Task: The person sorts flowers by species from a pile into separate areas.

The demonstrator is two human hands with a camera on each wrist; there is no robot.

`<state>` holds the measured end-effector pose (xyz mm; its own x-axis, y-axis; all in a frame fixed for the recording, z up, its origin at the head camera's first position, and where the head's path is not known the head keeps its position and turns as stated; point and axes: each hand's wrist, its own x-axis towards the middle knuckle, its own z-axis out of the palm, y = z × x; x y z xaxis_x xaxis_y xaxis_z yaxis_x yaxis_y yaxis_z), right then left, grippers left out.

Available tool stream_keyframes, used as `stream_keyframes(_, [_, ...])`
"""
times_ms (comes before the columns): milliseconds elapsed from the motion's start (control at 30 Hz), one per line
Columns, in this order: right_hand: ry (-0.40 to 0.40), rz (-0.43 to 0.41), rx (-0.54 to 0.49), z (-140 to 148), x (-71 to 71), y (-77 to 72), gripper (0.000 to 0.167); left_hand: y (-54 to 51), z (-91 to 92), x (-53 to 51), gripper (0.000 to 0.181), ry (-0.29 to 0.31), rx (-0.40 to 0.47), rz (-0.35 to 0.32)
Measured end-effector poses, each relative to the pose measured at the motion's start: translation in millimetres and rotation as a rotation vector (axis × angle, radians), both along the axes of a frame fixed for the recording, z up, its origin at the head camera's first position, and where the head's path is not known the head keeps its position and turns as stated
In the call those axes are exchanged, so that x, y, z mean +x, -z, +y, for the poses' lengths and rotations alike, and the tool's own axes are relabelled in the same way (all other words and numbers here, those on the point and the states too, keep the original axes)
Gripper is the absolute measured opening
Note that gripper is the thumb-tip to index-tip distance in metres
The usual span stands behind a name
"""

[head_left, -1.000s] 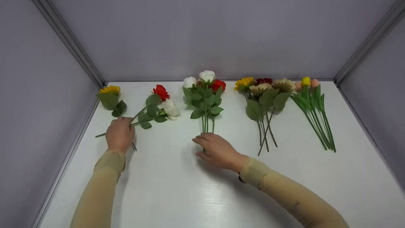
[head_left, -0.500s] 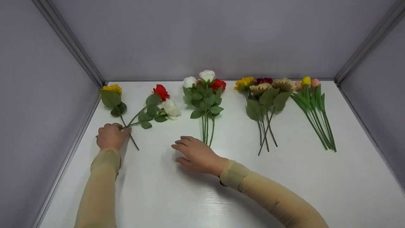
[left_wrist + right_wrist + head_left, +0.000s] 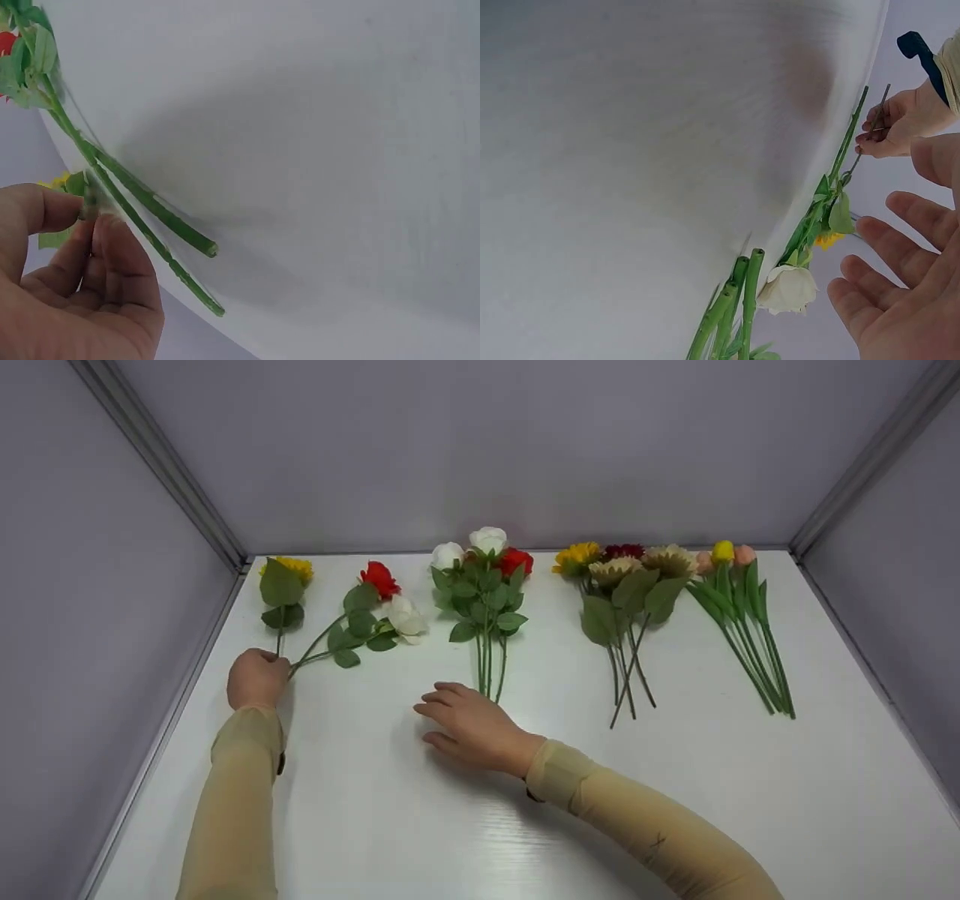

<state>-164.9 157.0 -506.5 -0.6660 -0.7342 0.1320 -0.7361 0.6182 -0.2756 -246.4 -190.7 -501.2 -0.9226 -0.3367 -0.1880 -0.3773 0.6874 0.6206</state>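
My left hand pinches the stem of a yellow sunflower between thumb and fingertips at the left of the table. Its bloom points to the back, partly behind a green leaf. Beside that hand lie a red rose and a white rose; in the left wrist view their cut stem ends stretch past the fingers. My right hand, fingers spread and holding nothing, hovers near the lower stems of a bunch of white and red roses. The right wrist view shows these stem ends apart from the fingers.
Right of the rose bunch lie several sunflower-like blooms in yellow, dark red and cream, with crossed stems. Pink and yellow tulips lie farther right. Grey panels enclose the white table at the back and sides.
My left hand has shifted left, and the sunflower has swung right to point straight back, its stem now left of the two rose stems. My right hand has moved left from the bunch's stems.
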Motion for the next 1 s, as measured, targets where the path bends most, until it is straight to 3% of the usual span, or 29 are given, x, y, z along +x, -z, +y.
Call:
stream_keyframes(167, [0.009,-0.016,0.0,1.0,0.1,0.8,0.044,-6.4,1.7,3.1,0.046,-0.003,0.083,-0.024])
stream_keyframes(333, [0.028,-0.031,-0.022,5.7,-0.7,2.2,0.042,-7.4,5.7,4.1,0.042,-0.013,0.147,0.001])
stream_keyframes(567, [0.094,-0.096,-0.107,18.9,-8.6,-0.6,0.04,-7.8,17.7,-2.1,0.04,-0.067,0.478,-0.001])
stream_keyframes(767, [0.183,-0.13,-0.252,41.2,-17.6,-7.9,0.037,-16.0,47.4,-2.4,0.042,-0.067,0.651,-0.028])
stream_keyframes(1000, [0.407,-0.277,-0.485,72.4,-26.9,-20.7,0.03,-23.6,106.9,10.0,0.043,0.054,0.792,-0.057])
